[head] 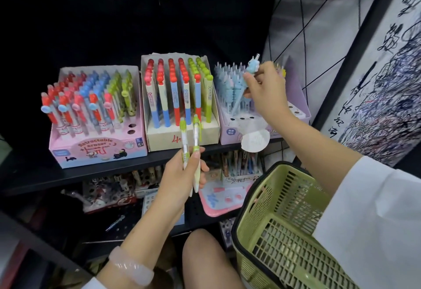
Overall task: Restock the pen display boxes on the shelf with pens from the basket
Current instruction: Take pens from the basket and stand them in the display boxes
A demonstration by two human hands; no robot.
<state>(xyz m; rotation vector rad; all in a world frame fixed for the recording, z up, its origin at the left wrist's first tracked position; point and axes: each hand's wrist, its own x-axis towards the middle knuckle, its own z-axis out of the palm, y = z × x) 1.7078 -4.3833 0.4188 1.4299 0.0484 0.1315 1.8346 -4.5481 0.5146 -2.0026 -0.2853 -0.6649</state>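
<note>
The beige middle display box [182,97] on the black shelf [109,170] serves as the landmark. Right of it, touching its side, stands the lilac box [262,115], where the right hand [265,90] pinches a pale blue pen [245,83] with a figure top, its tip just above the box's front row of open holes. The hand covers the box's right half, close to the slanted wire panel [319,38] that closes that side. Left of the middle box sits the pink eraser-pen box [95,115], with two empty holes at its front right corner. Before the middle box's front edge, the left hand [182,174] grips two green-and-white pens [191,147] upright, their tops overlapping the box's lower rim. Below and right of the middle box, the green basket [284,220] hangs under the right forearm, its rim near the shelf's front edge. Dark open space rises above all three boxes.
</note>
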